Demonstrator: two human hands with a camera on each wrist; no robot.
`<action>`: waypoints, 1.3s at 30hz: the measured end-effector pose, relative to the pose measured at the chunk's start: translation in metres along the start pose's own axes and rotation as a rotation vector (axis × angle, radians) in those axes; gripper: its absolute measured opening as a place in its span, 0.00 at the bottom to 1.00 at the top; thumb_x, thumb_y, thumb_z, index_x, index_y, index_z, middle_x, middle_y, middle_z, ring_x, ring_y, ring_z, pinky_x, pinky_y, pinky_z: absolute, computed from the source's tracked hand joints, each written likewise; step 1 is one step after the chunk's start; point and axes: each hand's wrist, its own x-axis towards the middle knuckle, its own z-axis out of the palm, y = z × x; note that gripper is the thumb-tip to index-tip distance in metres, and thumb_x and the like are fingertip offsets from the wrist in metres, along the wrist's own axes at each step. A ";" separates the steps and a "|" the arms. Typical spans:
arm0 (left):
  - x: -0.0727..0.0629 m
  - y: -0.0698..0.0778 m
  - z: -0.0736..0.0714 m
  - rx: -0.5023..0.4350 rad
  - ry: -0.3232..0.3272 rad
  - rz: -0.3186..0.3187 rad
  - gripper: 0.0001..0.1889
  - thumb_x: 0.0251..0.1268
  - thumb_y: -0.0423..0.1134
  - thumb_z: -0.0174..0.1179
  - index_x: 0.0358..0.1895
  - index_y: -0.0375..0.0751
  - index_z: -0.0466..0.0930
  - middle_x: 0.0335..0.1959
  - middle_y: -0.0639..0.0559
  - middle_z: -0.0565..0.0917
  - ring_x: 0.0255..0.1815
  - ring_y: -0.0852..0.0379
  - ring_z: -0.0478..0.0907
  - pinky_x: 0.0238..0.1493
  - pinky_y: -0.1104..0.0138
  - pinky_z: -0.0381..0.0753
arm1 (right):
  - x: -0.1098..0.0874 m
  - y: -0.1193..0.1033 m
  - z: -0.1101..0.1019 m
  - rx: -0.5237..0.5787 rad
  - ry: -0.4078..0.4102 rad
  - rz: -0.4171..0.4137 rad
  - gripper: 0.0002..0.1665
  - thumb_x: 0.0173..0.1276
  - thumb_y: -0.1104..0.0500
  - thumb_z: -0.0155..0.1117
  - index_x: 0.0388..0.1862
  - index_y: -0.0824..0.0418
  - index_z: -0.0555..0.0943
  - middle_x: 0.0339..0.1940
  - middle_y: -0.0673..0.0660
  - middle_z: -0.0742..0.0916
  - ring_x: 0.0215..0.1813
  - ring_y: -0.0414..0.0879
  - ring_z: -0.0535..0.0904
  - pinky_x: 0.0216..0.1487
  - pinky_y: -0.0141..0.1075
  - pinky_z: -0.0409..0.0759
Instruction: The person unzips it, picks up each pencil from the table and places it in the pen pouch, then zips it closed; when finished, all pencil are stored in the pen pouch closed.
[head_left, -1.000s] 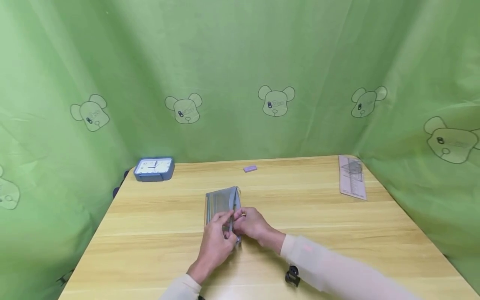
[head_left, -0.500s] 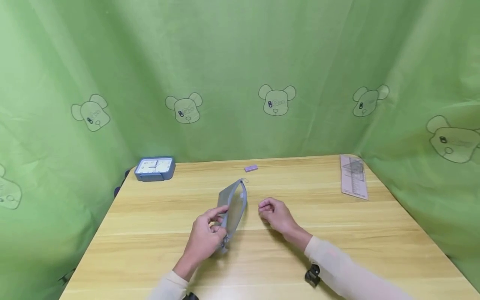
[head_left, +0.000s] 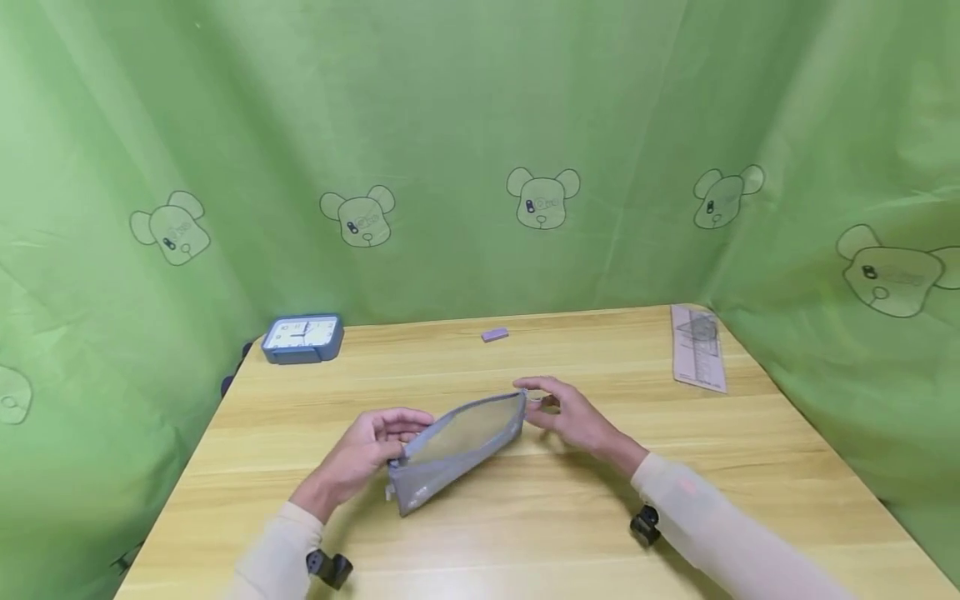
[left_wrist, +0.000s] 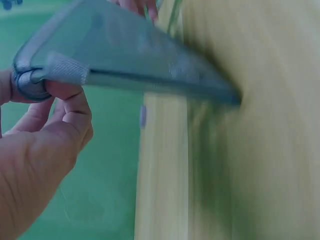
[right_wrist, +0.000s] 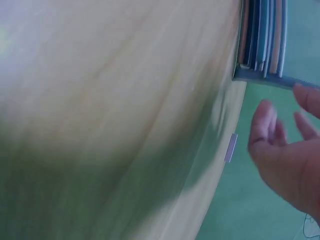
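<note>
A grey-blue translucent zip pencil case [head_left: 459, 468] is held slantwise above the table, its top edge gaping. My left hand [head_left: 360, 450] pinches the near left corner; the left wrist view shows thumb and fingers at the fabric tab [left_wrist: 67, 68] by the zip end. Beside the far right corner is my right hand [head_left: 576, 418], fingers loosely bent. In the right wrist view that hand [right_wrist: 285, 150] appears just apart from the case's edge, with no object visible in its fingers. Several slim pens or pencils [right_wrist: 262, 37] show through the case wall.
On the wooden table [head_left: 600, 542], a blue clock [head_left: 303, 337] stands at the back left. A small purple eraser [head_left: 495, 334] lies at the back middle. A pale sheet with clear rulers [head_left: 699, 348] lies at the back right. Green curtains [head_left: 450, 275] surround the far sides.
The right hand has come away from the case's mouth, moved right, then gone to its far corner. The left hand has moved left and turned the case from upright lengthwise to slanting across.
</note>
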 end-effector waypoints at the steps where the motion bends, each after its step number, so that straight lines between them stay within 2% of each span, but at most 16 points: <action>1: 0.000 0.000 -0.006 0.002 0.012 -0.010 0.29 0.62 0.19 0.52 0.69 0.22 0.74 0.62 0.38 0.86 0.55 0.58 0.85 0.56 0.72 0.88 | 0.000 0.000 0.001 -0.009 -0.015 -0.023 0.28 0.76 0.64 0.68 0.73 0.64 0.78 0.71 0.68 0.82 0.61 0.57 0.85 0.60 0.33 0.86; 4: 0.002 0.001 -0.022 0.050 0.038 -0.013 0.28 0.63 0.19 0.51 0.69 0.21 0.74 0.63 0.35 0.85 0.56 0.58 0.84 0.57 0.72 0.88 | -0.001 -0.003 0.006 -0.023 -0.039 -0.049 0.20 0.76 0.62 0.69 0.64 0.64 0.84 0.64 0.66 0.86 0.57 0.52 0.86 0.59 0.34 0.87; 6: 0.004 0.003 -0.029 0.098 0.058 -0.010 0.27 0.64 0.19 0.51 0.68 0.23 0.75 0.65 0.32 0.84 0.57 0.56 0.84 0.56 0.72 0.87 | -0.001 -0.005 0.009 -0.026 -0.045 -0.068 0.16 0.76 0.60 0.70 0.59 0.64 0.86 0.62 0.66 0.87 0.55 0.50 0.86 0.58 0.35 0.87; 9: 0.010 0.007 -0.035 0.164 0.075 0.010 0.26 0.63 0.20 0.52 0.67 0.24 0.77 0.66 0.29 0.83 0.58 0.54 0.84 0.56 0.73 0.87 | -0.003 -0.009 0.013 -0.008 -0.039 -0.078 0.13 0.75 0.60 0.71 0.56 0.62 0.87 0.62 0.65 0.87 0.54 0.49 0.86 0.55 0.34 0.89; 13: 0.019 0.009 -0.038 0.203 0.117 0.023 0.24 0.65 0.20 0.52 0.65 0.25 0.79 0.65 0.30 0.84 0.57 0.53 0.85 0.56 0.73 0.86 | -0.005 -0.012 0.019 0.025 -0.013 -0.096 0.14 0.74 0.61 0.71 0.57 0.63 0.88 0.61 0.65 0.87 0.51 0.47 0.85 0.50 0.32 0.90; 16: 0.024 0.011 -0.039 0.236 0.188 0.026 0.22 0.66 0.19 0.52 0.62 0.26 0.81 0.62 0.31 0.86 0.53 0.54 0.84 0.48 0.74 0.85 | -0.005 -0.012 0.024 0.029 0.018 -0.116 0.14 0.74 0.60 0.71 0.56 0.63 0.88 0.59 0.64 0.89 0.49 0.46 0.84 0.48 0.32 0.90; 19: 0.027 0.016 -0.036 0.363 0.301 0.041 0.19 0.68 0.22 0.55 0.59 0.30 0.85 0.58 0.34 0.88 0.51 0.52 0.83 0.45 0.71 0.84 | -0.004 -0.012 0.029 0.017 0.062 -0.135 0.11 0.73 0.60 0.72 0.51 0.62 0.90 0.53 0.62 0.90 0.46 0.43 0.84 0.46 0.31 0.89; 22: 0.026 0.029 -0.022 0.573 0.418 0.121 0.17 0.67 0.26 0.58 0.56 0.34 0.87 0.56 0.38 0.90 0.53 0.46 0.83 0.52 0.60 0.89 | -0.004 -0.013 0.034 -0.009 0.113 -0.146 0.09 0.72 0.60 0.74 0.47 0.60 0.91 0.48 0.59 0.91 0.44 0.41 0.84 0.43 0.30 0.88; 24: 0.025 0.041 -0.004 0.718 0.453 0.205 0.15 0.67 0.28 0.61 0.54 0.37 0.89 0.55 0.41 0.90 0.56 0.42 0.83 0.58 0.51 0.89 | -0.005 -0.015 0.035 -0.016 0.145 -0.142 0.08 0.71 0.60 0.75 0.46 0.60 0.92 0.46 0.58 0.91 0.43 0.40 0.83 0.42 0.30 0.88; 26: 0.026 0.052 0.018 0.827 0.421 0.277 0.13 0.69 0.31 0.64 0.54 0.38 0.89 0.57 0.41 0.89 0.60 0.40 0.83 0.64 0.46 0.87 | -0.006 -0.017 0.034 -0.025 0.176 -0.141 0.07 0.70 0.60 0.75 0.44 0.60 0.92 0.44 0.57 0.91 0.40 0.39 0.83 0.40 0.29 0.87; 28: 0.029 0.059 0.039 0.921 0.339 0.319 0.14 0.71 0.35 0.67 0.56 0.38 0.88 0.60 0.41 0.88 0.63 0.40 0.81 0.68 0.46 0.84 | -0.006 -0.018 0.034 -0.023 0.206 -0.139 0.06 0.69 0.61 0.76 0.43 0.60 0.93 0.43 0.57 0.91 0.38 0.38 0.81 0.39 0.28 0.86; 30: 0.036 0.061 0.058 1.019 0.256 0.322 0.17 0.72 0.41 0.68 0.60 0.39 0.87 0.63 0.42 0.86 0.66 0.41 0.80 0.72 0.47 0.83 | -0.006 -0.017 0.036 -0.022 0.231 -0.151 0.06 0.69 0.60 0.76 0.42 0.60 0.93 0.41 0.57 0.91 0.36 0.38 0.80 0.37 0.28 0.84; 32: 0.046 0.060 0.075 1.121 0.200 0.322 0.21 0.73 0.46 0.68 0.63 0.39 0.86 0.64 0.43 0.86 0.65 0.42 0.79 0.70 0.48 0.83 | -0.006 -0.015 0.035 -0.022 0.253 -0.160 0.05 0.68 0.60 0.77 0.41 0.59 0.93 0.40 0.57 0.91 0.35 0.38 0.80 0.36 0.27 0.83; 36: 0.063 0.052 0.099 1.283 0.177 0.308 0.23 0.75 0.52 0.67 0.63 0.42 0.86 0.62 0.46 0.87 0.61 0.46 0.82 0.61 0.52 0.86 | -0.008 -0.013 0.037 -0.017 0.279 -0.176 0.04 0.67 0.62 0.78 0.40 0.59 0.93 0.39 0.57 0.91 0.35 0.38 0.81 0.35 0.27 0.84; 39: 0.070 0.049 0.109 1.312 0.201 0.291 0.20 0.74 0.53 0.67 0.59 0.45 0.89 0.58 0.48 0.89 0.57 0.48 0.83 0.56 0.53 0.85 | -0.011 -0.016 0.037 -0.015 0.289 -0.177 0.03 0.67 0.63 0.78 0.39 0.59 0.93 0.40 0.57 0.92 0.36 0.38 0.81 0.37 0.27 0.85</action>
